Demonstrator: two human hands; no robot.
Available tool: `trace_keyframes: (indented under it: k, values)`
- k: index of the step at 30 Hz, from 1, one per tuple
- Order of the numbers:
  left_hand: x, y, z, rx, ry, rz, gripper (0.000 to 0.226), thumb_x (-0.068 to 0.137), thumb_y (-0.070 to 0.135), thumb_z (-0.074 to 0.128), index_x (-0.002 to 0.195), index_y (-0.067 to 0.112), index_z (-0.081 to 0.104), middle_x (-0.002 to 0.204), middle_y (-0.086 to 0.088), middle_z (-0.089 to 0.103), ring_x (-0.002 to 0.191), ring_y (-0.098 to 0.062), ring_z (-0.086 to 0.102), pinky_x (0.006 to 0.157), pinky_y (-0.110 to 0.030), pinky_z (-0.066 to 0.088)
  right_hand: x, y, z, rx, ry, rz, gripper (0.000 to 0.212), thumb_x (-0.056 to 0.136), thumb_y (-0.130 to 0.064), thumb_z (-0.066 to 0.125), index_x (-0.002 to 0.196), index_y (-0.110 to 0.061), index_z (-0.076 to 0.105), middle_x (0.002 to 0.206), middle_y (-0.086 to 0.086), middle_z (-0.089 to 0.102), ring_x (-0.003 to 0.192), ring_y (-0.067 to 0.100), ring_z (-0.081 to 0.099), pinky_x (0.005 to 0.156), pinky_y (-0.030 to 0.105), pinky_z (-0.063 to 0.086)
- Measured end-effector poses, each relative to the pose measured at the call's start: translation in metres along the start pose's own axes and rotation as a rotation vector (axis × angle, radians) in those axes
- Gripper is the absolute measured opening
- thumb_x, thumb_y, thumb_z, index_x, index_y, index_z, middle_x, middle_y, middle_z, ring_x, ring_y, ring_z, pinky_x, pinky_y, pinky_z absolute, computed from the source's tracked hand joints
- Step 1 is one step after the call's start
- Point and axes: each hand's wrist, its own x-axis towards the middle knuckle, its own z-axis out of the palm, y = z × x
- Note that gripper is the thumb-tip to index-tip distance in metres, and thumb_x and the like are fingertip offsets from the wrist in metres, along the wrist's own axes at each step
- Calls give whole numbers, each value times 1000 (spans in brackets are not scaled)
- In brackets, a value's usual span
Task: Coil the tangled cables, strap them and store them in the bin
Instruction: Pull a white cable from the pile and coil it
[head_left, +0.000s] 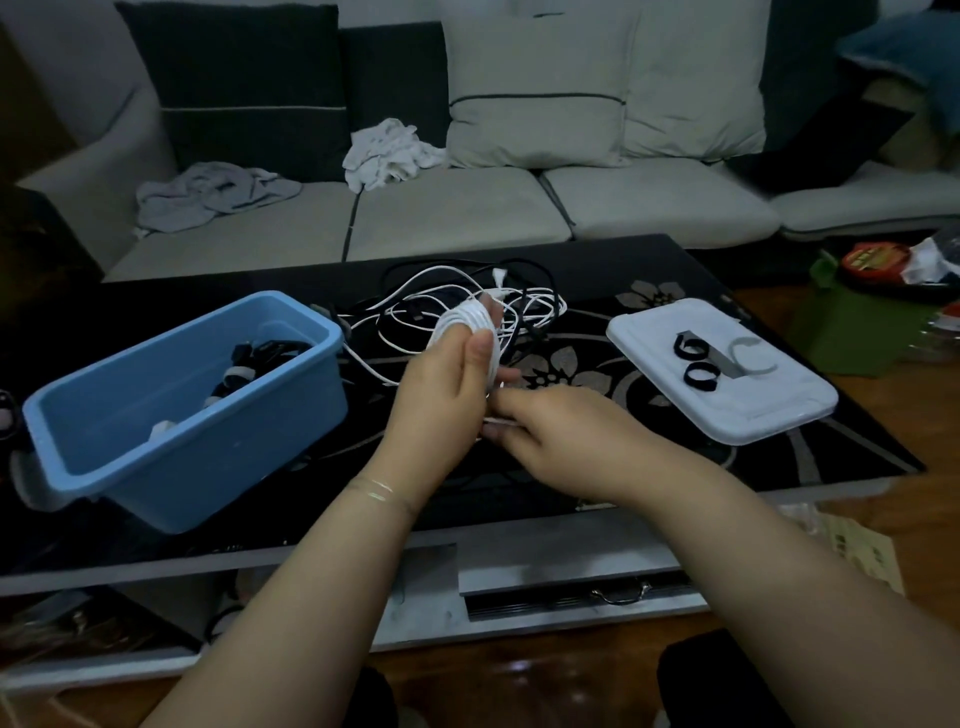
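My left hand (441, 395) is raised over the black table, with a white cable (470, 323) wound in several turns round its fingers. Just to its right, my right hand (550, 431) pinches the loose end of that cable, which runs to the coil. Behind both hands lies a tangle of black and white cables (467, 296). The blue bin (171, 415) stands at the left with a few strapped cable bundles (249, 364) inside. On the white bin lid (727, 384) at the right lie two rolled black straps (693, 358) and a grey one (748, 358).
The table (675, 312) is black glass with a flower pattern; a drawer with a handle (621, 595) sits under its front edge. A sofa (467, 208) with cushions and crumpled cloths fills the back. A green box (857, 322) with packets stands far right.
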Motion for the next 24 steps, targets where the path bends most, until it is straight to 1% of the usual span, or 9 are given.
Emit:
trace_keyframes:
  k: [2,4,6,8,12,14,17,20,24]
  values:
    - [0,-7,1,271,-48,58,55,96,46,27,97,3,60,110,-12,68,94,-31,65,80,-43,49,-2,2,-7,34,20,5,17,97,-39,44,99,-28,57,97,-1,66,91,26,60,64,32,34]
    - [-1,-7,1,294,-102,57,58,95,50,23,94,4,59,104,-11,69,98,-31,62,81,-43,47,-4,7,-14,65,41,44,19,95,-42,46,84,-29,54,72,-8,58,78,21,57,61,31,33]
    - [-3,-2,3,258,-180,51,67,93,56,18,105,6,61,108,-6,69,104,-26,62,86,-41,46,-5,14,-17,113,75,78,21,91,-43,48,79,-27,54,65,-11,54,72,17,55,62,32,40]
    - [-5,1,5,290,-262,50,73,91,61,13,106,7,61,97,-7,69,96,-28,62,83,-44,47,-6,20,-18,160,107,96,23,86,-42,47,77,-23,55,67,-9,60,70,15,58,65,35,47]
    - [-6,6,4,356,-386,25,68,86,73,14,83,17,52,70,2,59,72,-21,58,68,-38,45,-7,35,-24,280,190,151,29,81,-44,53,67,-18,50,58,-6,52,59,11,52,58,31,42]
    - [-8,10,4,386,-438,13,49,88,70,29,74,24,40,67,7,49,64,-7,49,58,-27,35,-8,42,-28,364,222,190,37,85,-46,61,66,-17,50,58,-6,48,58,9,47,57,28,38]
    - [-10,9,8,410,-461,54,40,94,57,38,79,20,43,68,6,53,66,-13,51,64,-31,38,-8,45,-29,473,245,167,30,91,-39,59,72,-16,54,63,-6,51,62,6,46,59,24,37]
    - [-13,8,10,344,-448,70,48,91,57,27,79,15,46,66,-1,62,69,-25,59,69,-46,47,-6,43,-27,538,278,158,27,93,-33,57,77,-11,56,63,-5,50,58,1,43,55,15,35]
    - [-16,15,8,-8,-420,-15,43,95,52,25,74,27,53,49,10,48,47,-10,46,57,-35,43,-3,43,-28,632,340,157,38,88,-39,60,79,-4,52,64,-6,48,56,-2,42,54,11,35]
